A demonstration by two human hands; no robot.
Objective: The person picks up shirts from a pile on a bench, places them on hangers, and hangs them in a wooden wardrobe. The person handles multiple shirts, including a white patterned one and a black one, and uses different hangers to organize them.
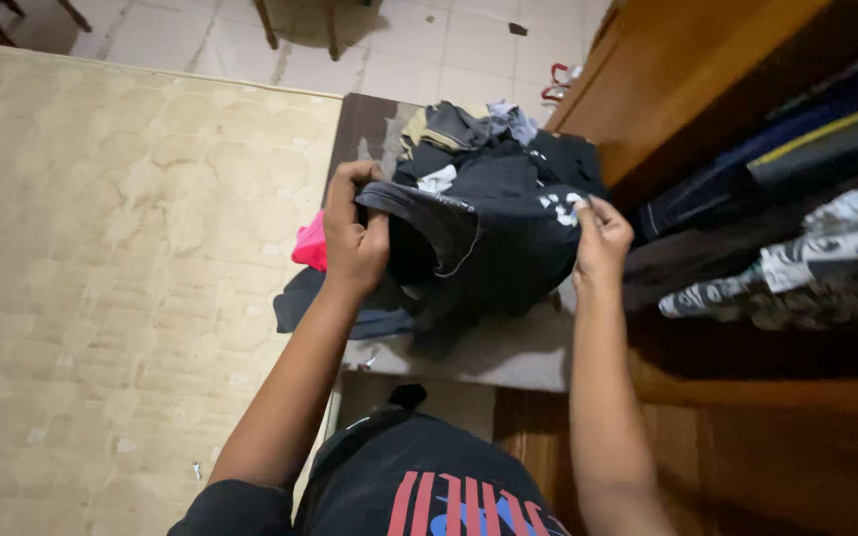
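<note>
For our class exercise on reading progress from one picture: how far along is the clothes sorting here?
Done: some folded clothes lie on the wooden shelf.
In hand: the left hand and right hand hold a black garment up by its edges.
Left: a loose pile behind it, with a pink item.

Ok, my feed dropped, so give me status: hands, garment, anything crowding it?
Left hand gripping black garment at its edge. Right hand pinching its other side. Clothes pile right behind, pink cloth beside left hand.

A bare beige mattress [131, 278] is lying at nine o'clock, a pink cloth [310, 243] resting at its edge. Folded clothes [816, 258] are sitting on a wooden shelf [747, 392] at three o'clock.
</note>
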